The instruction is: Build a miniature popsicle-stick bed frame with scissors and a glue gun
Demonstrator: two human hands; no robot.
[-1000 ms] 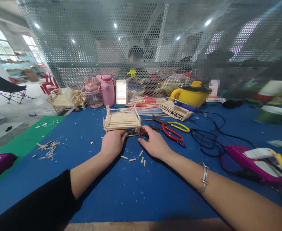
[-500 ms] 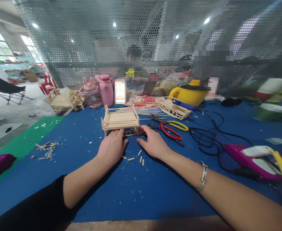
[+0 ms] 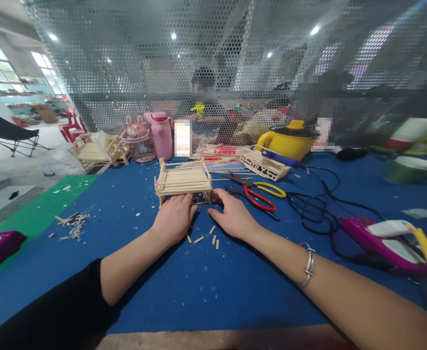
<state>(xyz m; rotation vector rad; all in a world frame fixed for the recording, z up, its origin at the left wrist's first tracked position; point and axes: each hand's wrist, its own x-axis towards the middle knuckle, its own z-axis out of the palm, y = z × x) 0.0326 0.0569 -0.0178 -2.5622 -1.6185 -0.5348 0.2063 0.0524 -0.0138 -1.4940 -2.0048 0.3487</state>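
A miniature bed frame [image 3: 185,179] made of pale wooden sticks stands upright on the blue tabletop. My left hand [image 3: 175,218] lies palm down at its front, fingers stretched in under the slatted top and the fingertips hidden, thumb pointing right. Beside the front right leg is my right hand [image 3: 234,213], its fingers bent toward the leg and its thumb held apart. Whether those fingers press on the leg I cannot tell. Several short stick offcuts [image 3: 214,239] lie between and in front of my hands.
Red-handled pliers [image 3: 259,200] and yellow-handled pliers [image 3: 270,188] lie to the right. Behind are a second stick piece [image 3: 263,164], a yellow pot [image 3: 288,143] and a pink bottle [image 3: 161,136]. A black cable [image 3: 313,209] and purple tool [image 3: 377,243] occupy the right; stick scraps [image 3: 74,224] lie left.
My left hand has shifted slightly right and its thumb has moved right along the bed frame's front. The right hand and the bed frame look almost unchanged.
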